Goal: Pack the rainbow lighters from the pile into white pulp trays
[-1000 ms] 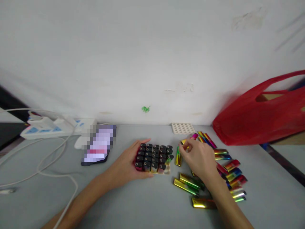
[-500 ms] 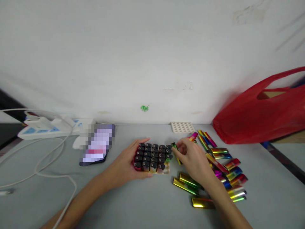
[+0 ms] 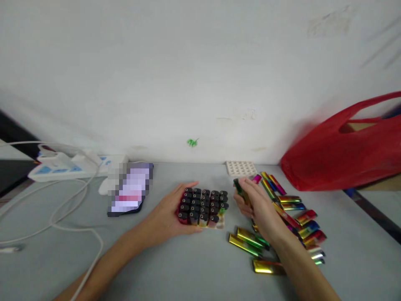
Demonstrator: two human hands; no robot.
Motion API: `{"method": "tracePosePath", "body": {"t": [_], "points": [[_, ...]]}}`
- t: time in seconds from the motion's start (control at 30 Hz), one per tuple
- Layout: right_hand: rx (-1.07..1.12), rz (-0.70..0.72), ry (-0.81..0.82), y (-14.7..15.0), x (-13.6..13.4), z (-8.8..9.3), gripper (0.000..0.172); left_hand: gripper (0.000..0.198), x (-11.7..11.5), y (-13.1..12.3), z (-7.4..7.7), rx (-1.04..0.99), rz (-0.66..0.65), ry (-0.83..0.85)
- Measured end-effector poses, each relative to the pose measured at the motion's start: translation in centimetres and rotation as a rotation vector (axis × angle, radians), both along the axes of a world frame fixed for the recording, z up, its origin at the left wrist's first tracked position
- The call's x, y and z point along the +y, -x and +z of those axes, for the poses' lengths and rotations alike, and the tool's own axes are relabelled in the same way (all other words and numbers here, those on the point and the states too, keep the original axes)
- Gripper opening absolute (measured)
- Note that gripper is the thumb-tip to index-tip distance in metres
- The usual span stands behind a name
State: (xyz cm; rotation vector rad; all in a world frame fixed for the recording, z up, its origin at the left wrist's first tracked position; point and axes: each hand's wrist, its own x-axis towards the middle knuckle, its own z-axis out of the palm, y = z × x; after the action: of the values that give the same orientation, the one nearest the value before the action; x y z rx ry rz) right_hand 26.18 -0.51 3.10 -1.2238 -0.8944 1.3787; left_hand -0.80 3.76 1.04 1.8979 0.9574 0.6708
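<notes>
The left hand (image 3: pixel 167 215) cups the near-left side of a tray of lighters (image 3: pixel 203 207) standing black caps up on the grey table (image 3: pixel 175 267). The right hand (image 3: pixel 258 207), just right of the tray, pinches one lighter (image 3: pixel 238 187) upright above a scatter of loose metallic lighters (image 3: pixel 282 221) lying flat.

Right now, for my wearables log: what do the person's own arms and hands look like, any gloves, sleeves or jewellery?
Both are bare: left hand and right hand show no gloves, rings, watches or markings, and both forearms are sleeveless up to the picture's edge.
</notes>
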Motion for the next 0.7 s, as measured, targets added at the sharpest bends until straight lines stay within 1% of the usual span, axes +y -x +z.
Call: {"method": "tracePosePath", "body": {"t": [0.13, 0.23, 0.3, 0.4, 0.53, 0.7], "points": [[0.089, 0.093, 0.086, -0.1, 0.1, -0.1, 0.059, 0.103, 0.0, 0.0, 0.1, 0.003, 0.012, -0.009], [0.126, 0.141, 0.057, 0.1, 0.1, -0.2, 0.060, 0.105, 0.0, 0.0, 0.0, -0.002, 0.011, -0.004], [0.152, 0.132, 0.047, 0.3, 0.0, -0.2, 0.059, 0.104, -0.1, 0.0, -0.1, -0.002, 0.007, 0.002], [0.179, 0.114, 0.089, 0.6, -0.2, -0.2, 0.055, 0.103, -0.1, 0.0, -0.1, 0.001, 0.001, 0.013], [0.176, 0.117, 0.137, 1.0, -0.5, -0.2, 0.052, 0.105, 0.0, 0.0, -0.1, 0.005, 0.001, -0.034], [0.190, 0.075, 0.118, 1.4, -0.4, -0.3, 0.058, 0.104, 0.1, 0.0, -0.3, 0.011, -0.003, -0.030]]}}
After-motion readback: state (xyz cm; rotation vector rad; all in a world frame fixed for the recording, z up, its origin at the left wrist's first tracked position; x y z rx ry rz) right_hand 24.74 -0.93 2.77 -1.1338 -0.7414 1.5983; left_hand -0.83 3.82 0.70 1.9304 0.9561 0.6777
